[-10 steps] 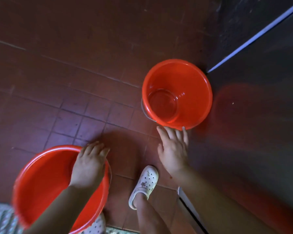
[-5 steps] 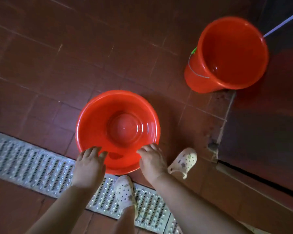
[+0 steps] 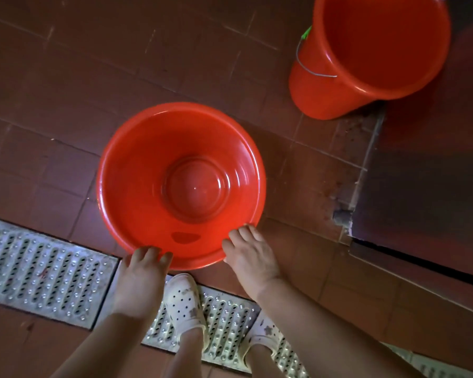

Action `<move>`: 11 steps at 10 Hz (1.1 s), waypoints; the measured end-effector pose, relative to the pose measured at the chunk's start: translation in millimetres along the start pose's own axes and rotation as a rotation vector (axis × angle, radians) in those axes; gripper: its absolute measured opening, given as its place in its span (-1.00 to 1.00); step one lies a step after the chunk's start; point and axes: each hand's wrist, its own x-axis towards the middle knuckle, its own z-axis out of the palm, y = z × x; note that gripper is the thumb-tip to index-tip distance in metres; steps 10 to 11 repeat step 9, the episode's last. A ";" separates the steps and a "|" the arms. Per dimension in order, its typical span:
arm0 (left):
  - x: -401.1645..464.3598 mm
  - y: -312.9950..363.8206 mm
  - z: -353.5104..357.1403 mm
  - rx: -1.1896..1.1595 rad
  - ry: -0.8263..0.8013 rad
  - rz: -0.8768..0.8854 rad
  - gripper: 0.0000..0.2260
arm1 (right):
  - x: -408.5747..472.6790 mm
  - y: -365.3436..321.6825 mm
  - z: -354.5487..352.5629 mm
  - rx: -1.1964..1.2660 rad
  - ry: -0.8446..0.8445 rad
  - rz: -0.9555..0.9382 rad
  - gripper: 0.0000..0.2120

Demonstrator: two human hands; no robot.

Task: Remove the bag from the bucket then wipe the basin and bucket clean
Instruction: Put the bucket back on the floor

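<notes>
Red basin (image 3: 137,186) sits on floor tiles w/ my left grip (image 3: 141,279) & right grip (image 3: 250,259) curled on its near rim, bucket (image 3: 339,85) upright, well apart at far right.

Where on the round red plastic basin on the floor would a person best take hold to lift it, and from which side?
Probably at the rolled rim of the round red plastic basin, two-handed, from the near side by the metal drain grate. The walls are smooth and sloped, with no handles in view, so the lip looks like the only grip. The left hand and right hand already meet that near rim.
</notes>
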 end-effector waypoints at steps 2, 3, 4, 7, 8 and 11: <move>38.1 78.6 -10.2 -0.031 0.139 0.190 -0.77 | -46.1 78.3 -11.6 0.004 -0.045 0.203 -0.68; 60.1 121.6 -16.5 -0.050 0.146 0.281 -0.74 | -65.3 113.4 -15.8 -0.013 -0.058 0.306 -0.66; 77.1 157.8 -23.9 -0.027 0.191 0.364 -0.78 | -79.9 144.1 -16.3 -0.034 -0.049 0.409 -0.67; 105.0 210.9 -29.8 0.045 0.253 0.464 -0.67 | -99.2 190.3 -15.9 0.003 0.007 0.530 -0.68; 97.3 213.0 -37.5 0.059 0.182 0.438 -0.81 | -100.2 190.5 -22.0 0.037 -0.005 0.566 -0.74; 81.6 213.4 -56.3 0.026 0.104 0.420 -0.63 | -107.9 179.3 -38.2 0.112 0.038 0.620 -0.72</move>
